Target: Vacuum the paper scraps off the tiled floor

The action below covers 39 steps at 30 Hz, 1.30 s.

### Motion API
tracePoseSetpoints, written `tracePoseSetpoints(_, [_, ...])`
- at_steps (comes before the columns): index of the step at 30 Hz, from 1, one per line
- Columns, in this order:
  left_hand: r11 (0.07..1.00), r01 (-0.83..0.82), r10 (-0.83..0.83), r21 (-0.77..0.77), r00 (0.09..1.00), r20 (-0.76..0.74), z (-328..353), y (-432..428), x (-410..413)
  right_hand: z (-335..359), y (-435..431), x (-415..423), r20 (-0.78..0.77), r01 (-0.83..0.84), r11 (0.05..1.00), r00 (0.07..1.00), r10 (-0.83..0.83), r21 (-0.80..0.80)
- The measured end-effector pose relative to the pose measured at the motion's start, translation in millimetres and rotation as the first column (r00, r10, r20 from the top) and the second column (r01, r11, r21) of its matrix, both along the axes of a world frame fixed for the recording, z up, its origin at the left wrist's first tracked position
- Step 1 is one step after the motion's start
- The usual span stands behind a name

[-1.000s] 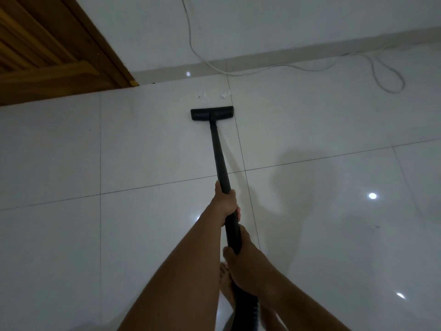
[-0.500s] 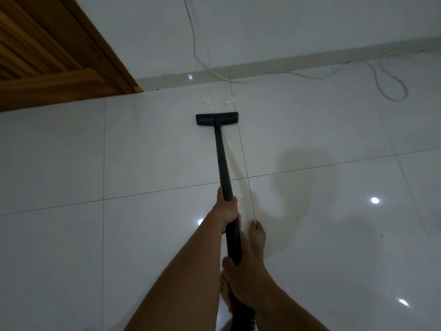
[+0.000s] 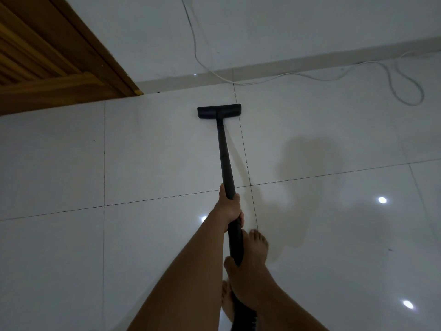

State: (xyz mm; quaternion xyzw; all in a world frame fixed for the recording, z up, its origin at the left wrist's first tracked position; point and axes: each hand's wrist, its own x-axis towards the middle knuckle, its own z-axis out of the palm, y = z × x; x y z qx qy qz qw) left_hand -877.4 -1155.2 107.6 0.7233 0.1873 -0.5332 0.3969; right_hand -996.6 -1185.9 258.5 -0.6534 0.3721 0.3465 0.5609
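Both clenched on vacuum wand (image 3: 225,158): left hand (image 3: 229,209) forward, right hand (image 3: 247,277) at rear end. Wand axis runs straight ahead of hands; floor head (image 3: 219,111) flat on tiled floor (image 3: 155,151) at far end, left hand nearer. No paper scraps visible.

A person's 2 bare arms reach forward and down. The left hand (image 3: 228,209), stretched farther ahead, wraps its fingers around the vacuum wand (image 3: 224,151). The right hand (image 3: 247,275) grips the same wand lower, nearer the body. 1 bare foot (image 3: 259,247) shows just beyond the right hand.
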Motion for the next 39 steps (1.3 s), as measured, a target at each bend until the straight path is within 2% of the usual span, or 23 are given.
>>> tracePoseSetpoints(4, [0.999, -0.019, 0.019, -0.03, 1.0, -0.005, 1, -10, 22, -6, -11, 18, 0.008, -0.006, 1.0, 1.0, 0.005, 0.029])
tracePoseSetpoints(19, [0.995, -0.088, 0.087, -0.038, 0.996, -0.026, -5, -47, 98, -43, -36, 81, -0.002, 0.207, 0.963, 0.978, -0.21, 0.174])
tracePoseSetpoints(23, [0.998, -0.061, 0.06, -0.026, 0.998, -0.029, -3, -45, 103, -40, -35, 86, -0.006, 0.207, 0.962, 0.978, -0.209, 0.178])
tracePoseSetpoints(28, [0.994, -0.103, 0.101, -0.033, 0.993, -0.063, 7, -43, 103, -32, -33, 87, -0.01, 0.201, 0.96, 0.979, -0.203, 0.195])
tracePoseSetpoints(39, [0.997, -0.076, 0.076, -0.012, 0.997, -0.028, -3, -42, 109, -36, -34, 94, -0.066, 0.232, 0.948, 0.973, -0.223, 0.217])
